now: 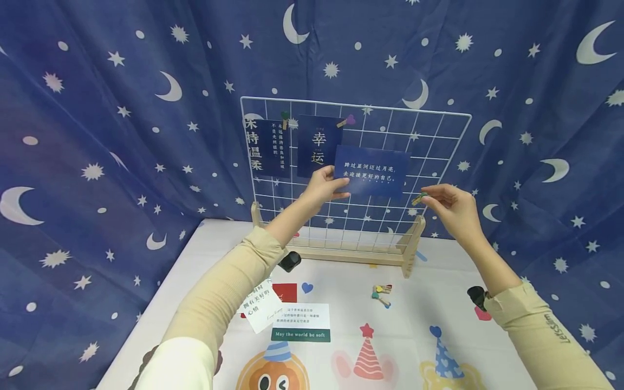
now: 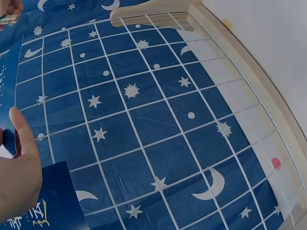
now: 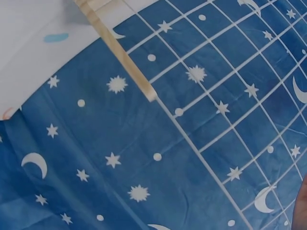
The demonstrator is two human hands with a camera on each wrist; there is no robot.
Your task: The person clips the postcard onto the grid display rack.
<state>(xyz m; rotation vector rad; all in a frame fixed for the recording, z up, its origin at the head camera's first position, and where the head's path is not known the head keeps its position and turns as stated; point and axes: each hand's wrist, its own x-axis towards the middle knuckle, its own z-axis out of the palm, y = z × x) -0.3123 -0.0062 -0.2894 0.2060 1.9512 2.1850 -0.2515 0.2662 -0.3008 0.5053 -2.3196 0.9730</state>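
A white wire grid panel (image 1: 429,141) stands upright on a wooden base (image 1: 341,252) at the back of the table. Two dark blue cards (image 1: 316,143) hang on it under small pegs. My left hand (image 1: 336,184) pinches the left edge of a third dark blue card (image 1: 372,170) and holds it flat against the grid. My right hand (image 1: 428,199) is just right of that card and pinches a small wooden clip (image 1: 419,198) between thumb and fingertips. The left wrist view shows my left hand (image 2: 19,163) beside the grid (image 2: 144,120). The right wrist view shows only the grid (image 3: 216,110) and its wooden post (image 3: 117,48).
On the white printed tablecloth (image 1: 414,346) lie loose cards (image 1: 299,322) near the front left and a few spare clips (image 1: 382,292) in the middle. A blue star-and-moon curtain (image 1: 97,135) hangs behind and on both sides.
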